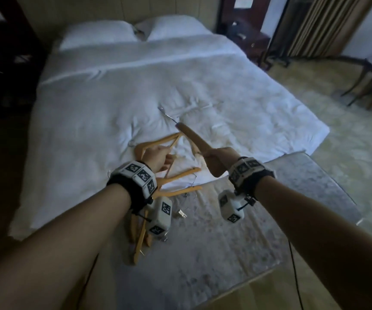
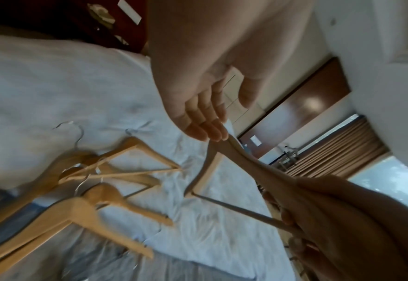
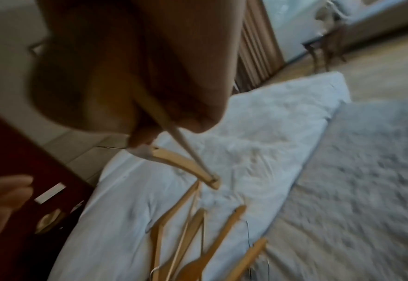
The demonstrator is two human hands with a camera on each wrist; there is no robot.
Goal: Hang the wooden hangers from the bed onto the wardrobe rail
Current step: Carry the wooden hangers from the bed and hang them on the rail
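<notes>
Our right hand grips one pale wooden hanger, lifting it off the white-sheeted bed; our left hand, fingers relaxed, reaches to steady it.

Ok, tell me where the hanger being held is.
The lifted hanger sits centre-right in the head view, gripped by the right hand, above the hanger pile on the bed.

One pale wooden hanger w/ metal hook is held above the bed, tilted, hook pointing toward the pillows. Approx. four more wooden hangers are piled, overlapping, at the bed's foot end, partly on white duvet, partly on grey runner.
</notes>
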